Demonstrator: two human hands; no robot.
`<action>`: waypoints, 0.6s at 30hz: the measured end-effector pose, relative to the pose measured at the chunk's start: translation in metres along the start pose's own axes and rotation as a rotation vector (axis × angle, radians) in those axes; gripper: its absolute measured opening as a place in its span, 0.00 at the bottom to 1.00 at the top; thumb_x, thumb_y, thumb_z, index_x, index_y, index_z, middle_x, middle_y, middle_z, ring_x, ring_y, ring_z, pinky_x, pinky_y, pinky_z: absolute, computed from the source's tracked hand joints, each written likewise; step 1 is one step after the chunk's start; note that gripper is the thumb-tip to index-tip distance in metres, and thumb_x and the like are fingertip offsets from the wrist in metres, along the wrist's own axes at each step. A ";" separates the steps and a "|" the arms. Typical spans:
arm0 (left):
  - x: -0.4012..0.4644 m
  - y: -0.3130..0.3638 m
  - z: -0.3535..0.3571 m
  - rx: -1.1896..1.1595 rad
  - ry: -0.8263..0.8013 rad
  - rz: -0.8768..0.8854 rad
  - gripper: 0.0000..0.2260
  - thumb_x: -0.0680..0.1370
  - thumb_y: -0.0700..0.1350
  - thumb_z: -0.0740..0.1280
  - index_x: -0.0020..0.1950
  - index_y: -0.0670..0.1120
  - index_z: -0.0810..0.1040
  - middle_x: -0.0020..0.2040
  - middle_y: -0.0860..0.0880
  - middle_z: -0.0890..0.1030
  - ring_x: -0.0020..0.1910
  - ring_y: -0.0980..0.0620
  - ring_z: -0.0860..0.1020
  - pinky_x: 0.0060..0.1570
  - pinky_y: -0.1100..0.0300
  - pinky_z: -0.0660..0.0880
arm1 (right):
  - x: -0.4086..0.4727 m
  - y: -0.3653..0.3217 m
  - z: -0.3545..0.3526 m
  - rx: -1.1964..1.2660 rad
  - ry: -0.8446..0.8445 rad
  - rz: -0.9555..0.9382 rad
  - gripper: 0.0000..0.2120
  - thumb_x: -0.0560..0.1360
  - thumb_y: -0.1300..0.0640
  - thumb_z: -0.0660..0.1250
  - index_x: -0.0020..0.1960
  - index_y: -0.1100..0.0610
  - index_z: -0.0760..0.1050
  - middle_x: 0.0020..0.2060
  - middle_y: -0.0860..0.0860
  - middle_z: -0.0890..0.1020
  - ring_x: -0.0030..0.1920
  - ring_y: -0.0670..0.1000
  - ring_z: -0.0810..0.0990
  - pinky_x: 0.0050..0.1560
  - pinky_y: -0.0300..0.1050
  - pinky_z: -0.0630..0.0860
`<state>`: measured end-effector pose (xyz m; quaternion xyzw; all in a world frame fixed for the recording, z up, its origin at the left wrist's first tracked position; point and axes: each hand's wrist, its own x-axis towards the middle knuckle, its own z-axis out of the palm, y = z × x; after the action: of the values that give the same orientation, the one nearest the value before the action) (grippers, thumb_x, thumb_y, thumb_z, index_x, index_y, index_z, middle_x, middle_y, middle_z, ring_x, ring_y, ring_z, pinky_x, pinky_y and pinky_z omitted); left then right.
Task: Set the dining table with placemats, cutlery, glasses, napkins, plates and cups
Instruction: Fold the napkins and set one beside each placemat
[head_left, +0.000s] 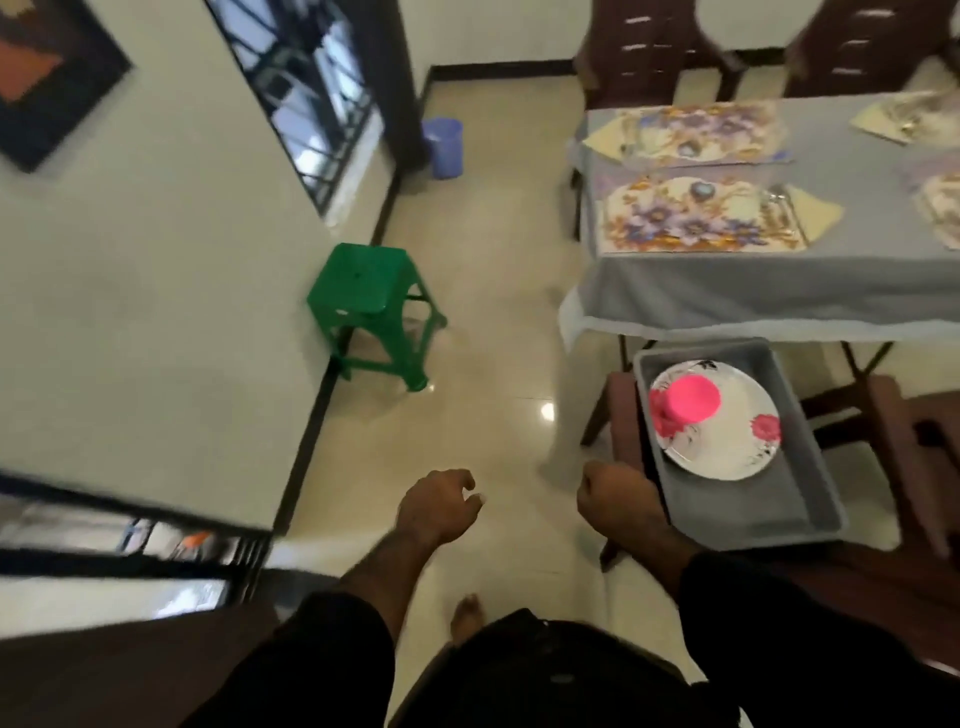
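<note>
Pink cup (692, 399) upside down on floral plate (727, 431), grey tray (753, 514).

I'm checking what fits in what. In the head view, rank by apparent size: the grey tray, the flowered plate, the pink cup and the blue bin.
1. grey tray
2. flowered plate
3 and 4. pink cup and blue bin: they look alike, and the bin is farther away, so unranked.
</note>
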<state>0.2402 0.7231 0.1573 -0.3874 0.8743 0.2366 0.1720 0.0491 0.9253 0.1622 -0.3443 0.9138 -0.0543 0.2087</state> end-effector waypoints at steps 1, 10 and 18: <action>0.017 0.008 -0.006 0.026 -0.022 0.057 0.17 0.80 0.63 0.66 0.64 0.57 0.81 0.57 0.52 0.86 0.60 0.47 0.81 0.56 0.54 0.77 | -0.001 0.003 -0.002 0.036 0.005 0.052 0.08 0.76 0.51 0.63 0.45 0.55 0.76 0.44 0.54 0.84 0.49 0.60 0.84 0.47 0.50 0.79; 0.136 0.122 -0.015 0.232 -0.203 0.414 0.18 0.79 0.64 0.66 0.65 0.57 0.81 0.58 0.53 0.86 0.59 0.47 0.82 0.56 0.54 0.78 | -0.001 0.078 -0.005 0.303 0.155 0.604 0.10 0.77 0.49 0.63 0.44 0.54 0.76 0.44 0.52 0.84 0.47 0.57 0.83 0.43 0.47 0.74; 0.229 0.237 0.005 0.337 -0.233 0.596 0.17 0.81 0.61 0.65 0.64 0.55 0.82 0.56 0.51 0.87 0.58 0.46 0.83 0.54 0.54 0.78 | 0.071 0.154 0.016 0.460 0.134 0.807 0.11 0.77 0.47 0.63 0.45 0.53 0.77 0.44 0.52 0.85 0.47 0.57 0.83 0.46 0.49 0.78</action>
<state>-0.0858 0.7282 0.1091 -0.0520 0.9501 0.1713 0.2553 -0.0856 0.9964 0.0856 0.0981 0.9502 -0.1923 0.2246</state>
